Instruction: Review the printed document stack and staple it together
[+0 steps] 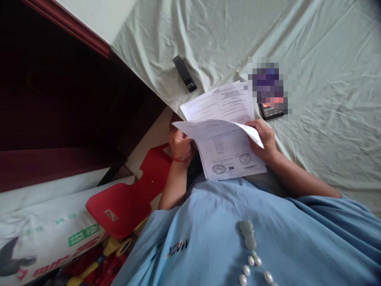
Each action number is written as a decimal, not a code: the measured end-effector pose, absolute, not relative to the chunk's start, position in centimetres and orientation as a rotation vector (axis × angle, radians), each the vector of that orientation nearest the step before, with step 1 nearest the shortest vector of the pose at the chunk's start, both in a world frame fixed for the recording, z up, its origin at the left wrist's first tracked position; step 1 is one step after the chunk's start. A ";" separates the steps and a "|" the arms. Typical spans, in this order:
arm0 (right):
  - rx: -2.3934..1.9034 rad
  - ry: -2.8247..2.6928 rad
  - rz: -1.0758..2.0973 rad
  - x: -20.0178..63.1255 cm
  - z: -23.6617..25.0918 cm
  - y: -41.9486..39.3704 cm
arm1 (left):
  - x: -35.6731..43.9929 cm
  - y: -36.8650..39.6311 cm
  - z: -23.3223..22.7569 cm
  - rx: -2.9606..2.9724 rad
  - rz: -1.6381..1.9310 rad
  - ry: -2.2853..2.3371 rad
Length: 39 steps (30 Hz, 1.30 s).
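Papers [226,147]: a small stack of printed sheets sits in the middle of the view, held up in front of the blue shirt [238,238], over the edge of the bed [327,79]. The top sheet is bent over and points toward 3 o'clock.

The bed is the biggest thing, with a pale, wrinkly sheet, up at 12 to 3 o'clock. A white sack [44,234] lies at 8 o'clock, with a red plastic toy [127,198] beside it.

The left hand [180,145] holds the stack at 9 o'clock, fingers closed on the edge. The right hand [263,141] holds it at 3 o'clock, fingers pinching the sheets.

I think it works best to keep both grips firm, turn one sheet at a time, and keep the edges lined up so nothing slips.

A phone [270,111] lies just past the papers at 1 o'clock. A small black box [184,73] lies at 11 o'clock.
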State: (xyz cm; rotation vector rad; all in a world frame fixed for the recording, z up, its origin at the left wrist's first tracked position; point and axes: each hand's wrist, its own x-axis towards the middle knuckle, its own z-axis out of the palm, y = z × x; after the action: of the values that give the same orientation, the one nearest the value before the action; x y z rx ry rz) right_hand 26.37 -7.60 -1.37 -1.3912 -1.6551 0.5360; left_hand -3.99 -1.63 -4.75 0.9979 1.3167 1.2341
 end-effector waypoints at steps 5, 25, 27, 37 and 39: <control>-1.424 -1.646 0.531 26.4 -1.9 -7.4 | -2.9 -2.7 -3.6 0.917 1.324 1.191; -1.406 -1.519 0.513 26.1 -1.9 -7.3 | -3.9 -4.0 -2.5 1.027 1.128 1.279; -1.424 -1.531 0.498 26.1 -1.8 -7.4 | -4.0 -4.1 -2.3 0.995 1.126 1.215; -1.422 -1.445 0.544 25.8 -2.0 -7.5 | -3.2 -4.1 0.0 0.958 1.083 0.981; -1.464 -1.356 0.578 25.7 -2.3 -7.6 | -3.1 -4.0 0.0 0.974 1.059 1.020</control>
State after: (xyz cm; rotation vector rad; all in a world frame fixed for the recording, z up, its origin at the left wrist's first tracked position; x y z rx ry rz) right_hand 25.71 -7.58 -2.26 -1.4637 -1.3564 0.5784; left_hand -3.11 -4.05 0.00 0.9736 1.0203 1.0587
